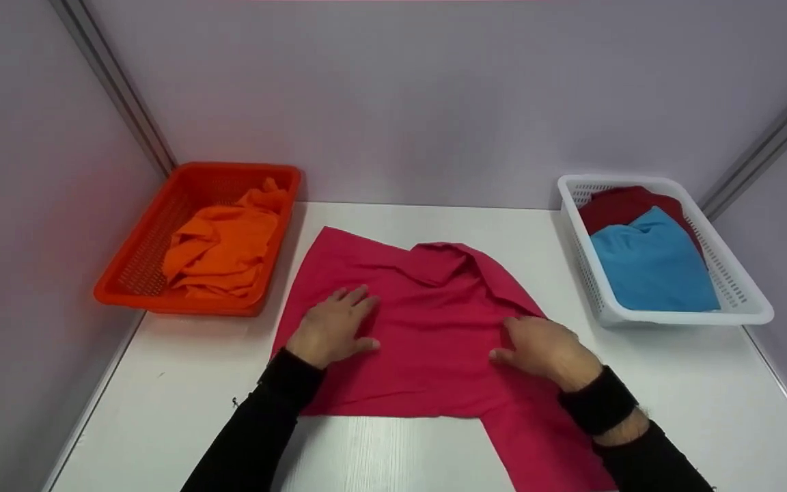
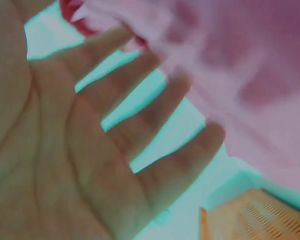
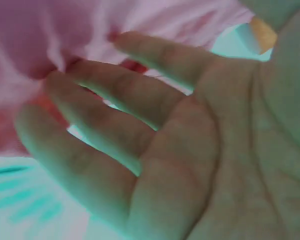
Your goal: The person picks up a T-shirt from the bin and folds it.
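A crimson-pink cloth garment lies spread on the table, its upper edge rumpled and folded over. A sleeve-like strip runs from its lower right toward the near edge. Over the left part of the cloth lies my left hand, palm down with fingers spread. My right hand is at the right side, fingertips at the fabric. Straight, parted fingers of the left hand reach to the cloth in the left wrist view. In the right wrist view, the right hand has loosely bent fingers touching the cloth.
An orange basket with crumpled orange cloth stands at the back left. At the back right, a white basket holds dark red cloth and folded blue cloth. Panel walls enclose the white table.
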The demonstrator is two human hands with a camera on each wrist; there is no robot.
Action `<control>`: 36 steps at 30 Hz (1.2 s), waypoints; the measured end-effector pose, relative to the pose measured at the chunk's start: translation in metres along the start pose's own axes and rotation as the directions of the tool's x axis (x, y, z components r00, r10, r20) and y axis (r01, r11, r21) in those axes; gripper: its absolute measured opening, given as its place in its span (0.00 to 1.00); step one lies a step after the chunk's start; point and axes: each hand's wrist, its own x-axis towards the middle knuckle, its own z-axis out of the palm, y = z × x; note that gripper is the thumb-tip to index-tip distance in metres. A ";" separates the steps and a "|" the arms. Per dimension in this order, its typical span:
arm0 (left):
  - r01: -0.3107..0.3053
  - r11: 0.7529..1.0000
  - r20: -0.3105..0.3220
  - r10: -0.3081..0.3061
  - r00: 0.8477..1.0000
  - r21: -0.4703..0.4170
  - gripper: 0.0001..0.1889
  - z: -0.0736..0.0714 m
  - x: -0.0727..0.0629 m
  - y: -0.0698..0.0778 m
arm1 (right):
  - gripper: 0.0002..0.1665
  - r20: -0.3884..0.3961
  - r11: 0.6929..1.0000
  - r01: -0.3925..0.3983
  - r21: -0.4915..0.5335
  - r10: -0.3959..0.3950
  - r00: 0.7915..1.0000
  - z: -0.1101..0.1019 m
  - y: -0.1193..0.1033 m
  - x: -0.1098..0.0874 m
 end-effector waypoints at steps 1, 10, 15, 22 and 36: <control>0.001 1.000 0.002 -0.001 1.000 -0.005 0.44 0.004 0.002 -0.001 | 0.44 -0.013 0.999 0.038 0.018 -0.038 0.999 -0.001 -0.005 0.003; 0.027 0.999 0.053 -0.025 0.998 -0.040 0.56 0.063 0.039 -0.039 | 0.56 -0.098 0.974 0.184 0.131 -0.172 0.980 0.023 0.023 0.101; 0.052 0.998 0.073 -0.049 0.996 -0.037 0.54 0.031 0.019 -0.015 | 0.54 0.011 0.976 0.102 0.192 -0.106 0.994 0.013 0.053 0.150; 0.042 0.998 0.071 -0.039 0.997 -0.037 0.52 0.021 0.015 -0.011 | 0.57 0.019 0.950 0.107 0.295 -0.118 0.993 -0.004 0.077 0.186; 0.136 0.990 0.061 -0.135 0.989 -0.023 0.53 0.008 0.008 0.008 | 1.01 0.124 0.942 -0.252 0.220 0.230 0.965 0.002 0.120 0.201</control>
